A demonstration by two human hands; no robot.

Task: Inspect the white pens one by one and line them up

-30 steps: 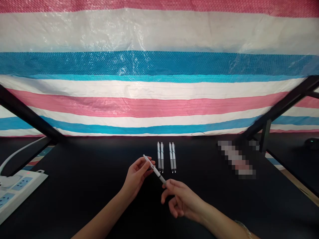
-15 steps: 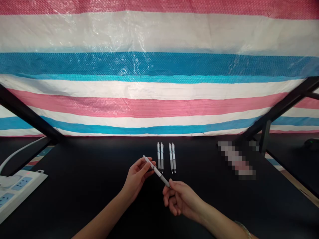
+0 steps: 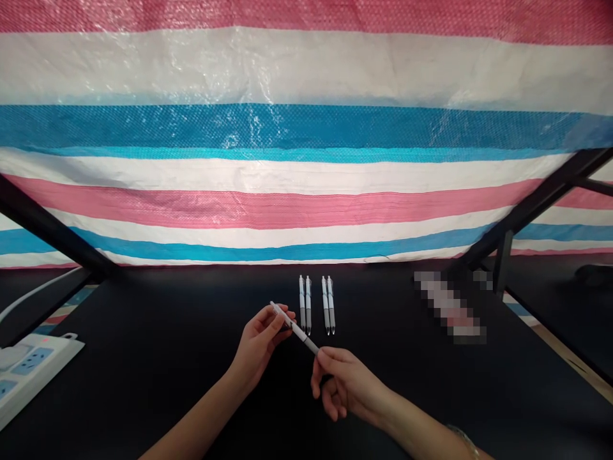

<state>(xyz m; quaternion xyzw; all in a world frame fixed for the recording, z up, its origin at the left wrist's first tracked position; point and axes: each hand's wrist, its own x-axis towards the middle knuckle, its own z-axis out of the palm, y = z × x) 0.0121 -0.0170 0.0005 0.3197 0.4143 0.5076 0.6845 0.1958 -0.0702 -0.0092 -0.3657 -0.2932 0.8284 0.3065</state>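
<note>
A white pen (image 3: 301,333) with a grey grip is held slantwise above the black table, its upper end to the left. Around its upper half my left hand (image 3: 258,338) is closed, thumb and fingers pinching the white barrel. My right hand (image 3: 347,383) pinches the grey lower end between thumb and forefinger, and hides the tip; its other fingers curl loosely below. Just beyond the hands, several similar pens lie in two side-by-side pairs, a left pair (image 3: 308,310) and a right pair (image 3: 330,310), tips toward me.
A white power strip (image 3: 52,367) with a cable lies at the left edge of the black table (image 3: 167,358). A pixelated item (image 3: 447,306) lies at the right. Black frame bars (image 3: 507,223) slant at both sides, and a striped sheet (image 3: 306,172) hangs behind.
My right thumb and forefinger have moved slightly up along the pen and cover more of its grey end. The whole view has shifted a little. My left hand keeps its pinch.
</note>
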